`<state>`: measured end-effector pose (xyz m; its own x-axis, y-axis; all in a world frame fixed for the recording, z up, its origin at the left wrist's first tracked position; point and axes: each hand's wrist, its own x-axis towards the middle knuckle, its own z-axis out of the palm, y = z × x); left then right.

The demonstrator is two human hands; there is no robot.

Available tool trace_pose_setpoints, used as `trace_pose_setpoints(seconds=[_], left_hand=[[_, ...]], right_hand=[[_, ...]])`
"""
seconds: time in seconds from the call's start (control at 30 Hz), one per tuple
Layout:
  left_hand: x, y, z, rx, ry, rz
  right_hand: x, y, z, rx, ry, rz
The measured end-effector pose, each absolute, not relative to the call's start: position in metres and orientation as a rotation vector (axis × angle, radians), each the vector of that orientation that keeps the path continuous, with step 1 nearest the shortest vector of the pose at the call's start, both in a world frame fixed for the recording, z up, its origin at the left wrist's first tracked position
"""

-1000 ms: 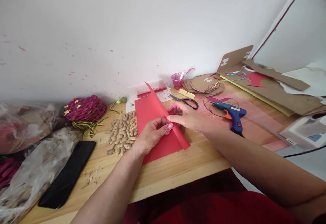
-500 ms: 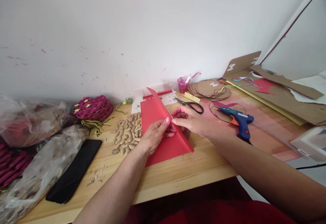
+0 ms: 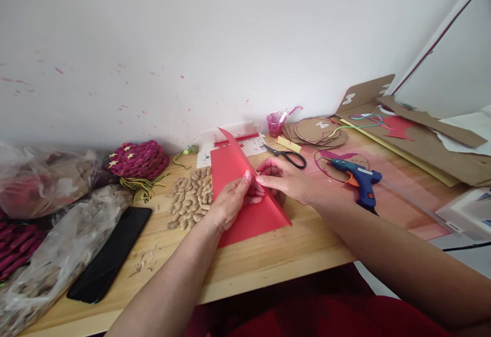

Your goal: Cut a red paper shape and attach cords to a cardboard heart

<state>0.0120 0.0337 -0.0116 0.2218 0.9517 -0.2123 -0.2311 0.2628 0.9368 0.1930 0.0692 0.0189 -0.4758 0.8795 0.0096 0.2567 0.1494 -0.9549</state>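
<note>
A sheet of red paper (image 3: 245, 227) lies over the wooden table's front middle, its right side folded up into a raised edge. My left hand (image 3: 236, 199) pinches that fold from the left, thumb on top and fingers bent beneath it. On the right side of the fold, my right hand (image 3: 282, 178) grips the same edge between thumb and fingers, close to the left thumb. Part of the right fingers is hidden behind the paper. Shelled-out rows of whole peanuts (image 3: 191, 199) lie left of the sheet, and black-handled scissors (image 3: 293, 159) rest just beyond my right hand.
A blue glue gun (image 3: 362, 178) lies right, by a painted cardboard piece (image 3: 324, 168). Behind are a pink-stained cup (image 3: 275, 125) and cardboard discs (image 3: 316, 131). At left are a black phone (image 3: 111, 255), plastic bags (image 3: 72, 255) and purple peanut-like decorations (image 3: 140, 160).
Both hands stay on the fold; my left thumb has shifted slightly left along the paper. The whole view has moved a little, with everything else in place.
</note>
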Motion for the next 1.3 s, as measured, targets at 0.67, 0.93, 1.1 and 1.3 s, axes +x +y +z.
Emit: trace_pose_setpoints(seconds=[0.67, 0.93, 1.1, 1.3], left_hand=[[0.011, 0.034, -0.014, 0.9, 1.015, 1.018], [0.012, 0.034, -0.008, 0.838, 1.018, 1.024], [0.012, 0.035, -0.008, 0.825, 1.01, 1.034], [0.012, 0.035, -0.009, 0.809, 1.014, 1.041]], right_hand=[[0.193, 0.064, 0.03, -1.116, -1.872, 1.343], [0.191, 0.059, 0.043, -1.2, -1.853, 1.405], [0.19, 0.06, 0.04, -1.175, -1.841, 1.417], [0.19, 0.061, 0.039, -1.142, -1.844, 1.417]])
